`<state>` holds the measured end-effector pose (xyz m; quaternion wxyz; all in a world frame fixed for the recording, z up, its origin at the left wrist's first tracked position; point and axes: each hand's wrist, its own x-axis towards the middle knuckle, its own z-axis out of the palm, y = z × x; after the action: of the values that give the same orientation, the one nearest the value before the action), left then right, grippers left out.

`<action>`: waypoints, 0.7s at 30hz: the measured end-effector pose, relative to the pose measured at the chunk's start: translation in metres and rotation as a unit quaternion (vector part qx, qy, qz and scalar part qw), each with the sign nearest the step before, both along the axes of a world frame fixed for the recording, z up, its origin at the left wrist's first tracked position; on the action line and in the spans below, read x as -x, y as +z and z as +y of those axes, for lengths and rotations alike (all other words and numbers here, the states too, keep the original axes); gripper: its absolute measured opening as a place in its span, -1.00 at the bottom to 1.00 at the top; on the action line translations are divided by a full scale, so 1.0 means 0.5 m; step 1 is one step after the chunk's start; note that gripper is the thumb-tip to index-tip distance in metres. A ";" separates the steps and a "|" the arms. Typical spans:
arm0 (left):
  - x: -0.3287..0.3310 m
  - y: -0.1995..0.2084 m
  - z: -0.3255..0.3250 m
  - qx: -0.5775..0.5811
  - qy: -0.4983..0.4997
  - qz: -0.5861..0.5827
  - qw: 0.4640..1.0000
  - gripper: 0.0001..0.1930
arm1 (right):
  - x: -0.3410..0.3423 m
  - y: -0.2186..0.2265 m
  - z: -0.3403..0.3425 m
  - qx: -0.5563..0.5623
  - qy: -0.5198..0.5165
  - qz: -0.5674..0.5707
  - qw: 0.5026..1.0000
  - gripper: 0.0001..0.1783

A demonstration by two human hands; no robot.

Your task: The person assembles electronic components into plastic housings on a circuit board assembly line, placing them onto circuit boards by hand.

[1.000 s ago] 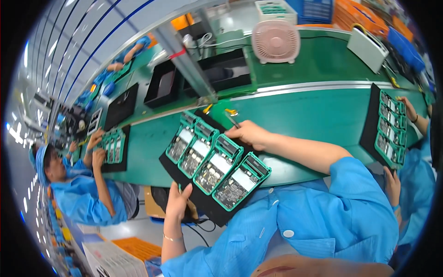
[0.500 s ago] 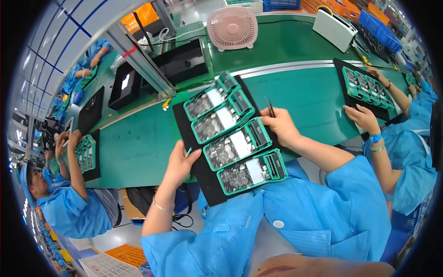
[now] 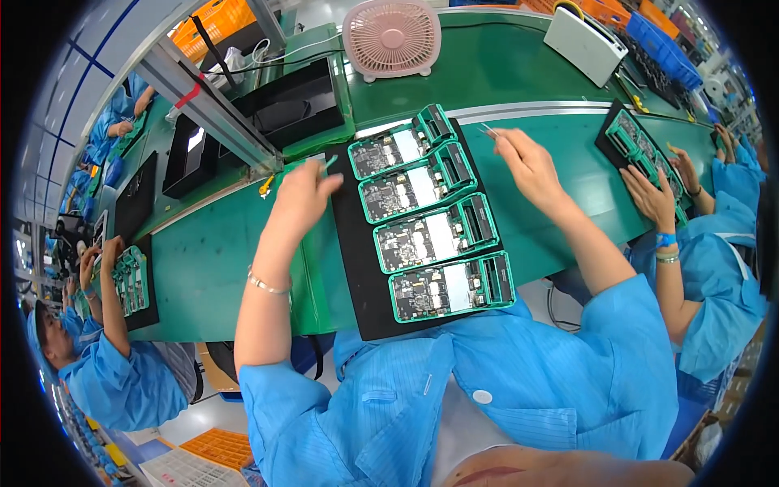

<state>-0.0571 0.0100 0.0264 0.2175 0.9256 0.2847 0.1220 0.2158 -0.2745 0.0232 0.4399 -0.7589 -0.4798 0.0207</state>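
Several green-framed circuit board units (image 3: 436, 235) lie in a column on a black mat (image 3: 362, 280) in front of me. Each has a dark board with a pale block in its middle and a black part at its right end. My left hand (image 3: 302, 195), somewhat blurred, is raised off the mat's upper left side, closed on a thin teal stick-like thing (image 3: 330, 162). To the right of the far units, my right hand (image 3: 526, 166) pinches tweezers (image 3: 487, 129), whose tips point up and left. Neither hand touches the units.
A pink fan (image 3: 392, 39) and a white box-shaped device (image 3: 584, 47) stand on the far green bench. Black trays (image 3: 290, 109) and a metal post (image 3: 211, 109) are at the left. Co-workers handle similar units (image 3: 130, 280) on both sides.
Both hands have let go of the mat, which now lies straighter and farther off on the bench. My left hand has moved up and left, my right hand up and right.
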 end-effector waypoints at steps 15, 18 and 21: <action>-0.128 -0.128 0.024 -0.101 -0.018 -0.290 0.951 -0.92 | -0.014 0.011 0.325 0.053 0.142 -0.340 0.928 -0.75; -0.125 -0.126 0.027 -0.098 -0.019 -0.286 0.953 -0.92 | -0.011 0.019 0.357 0.073 0.157 -0.323 0.930 -0.71; -0.119 -0.126 0.036 -0.113 -0.028 -0.270 0.956 -0.92 | -0.001 0.033 0.381 0.144 0.177 -0.326 0.917 -0.67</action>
<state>0.0026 0.0279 -0.0366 0.1836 0.8841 0.1739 0.3929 0.2164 -0.0840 0.0399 0.1340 -0.6814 -0.7149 -0.0816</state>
